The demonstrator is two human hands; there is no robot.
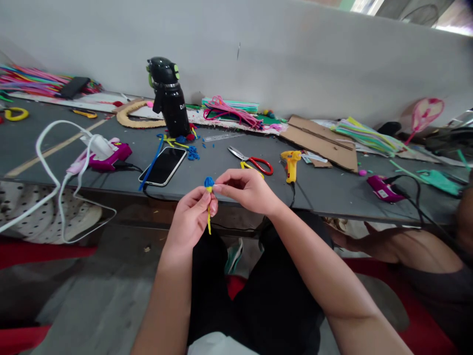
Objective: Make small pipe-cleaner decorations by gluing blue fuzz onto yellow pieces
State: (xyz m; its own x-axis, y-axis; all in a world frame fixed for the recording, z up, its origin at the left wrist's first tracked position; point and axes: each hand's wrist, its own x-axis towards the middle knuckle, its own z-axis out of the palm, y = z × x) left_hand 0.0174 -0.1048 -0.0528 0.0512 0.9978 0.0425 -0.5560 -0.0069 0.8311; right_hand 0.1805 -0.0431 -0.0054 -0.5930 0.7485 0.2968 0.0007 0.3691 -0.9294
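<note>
Pipe-cleaner flower [209, 183] held up just right of phone [163, 166], nearer the camera. Left hand [192, 217] clamped on yellow stem; right hand [247, 190] pinching blue head. Likely featherlight, bendy, fuzzy, non-slip, easily deformed; best gripped on stem.

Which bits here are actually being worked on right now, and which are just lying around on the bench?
In hand:
blue and yellow pipe-cleaner piece, pinched between left hand and right hand

Lying about on the table:
phone
scissors
yellow glue gun
black bottle
purple glue gun
</note>
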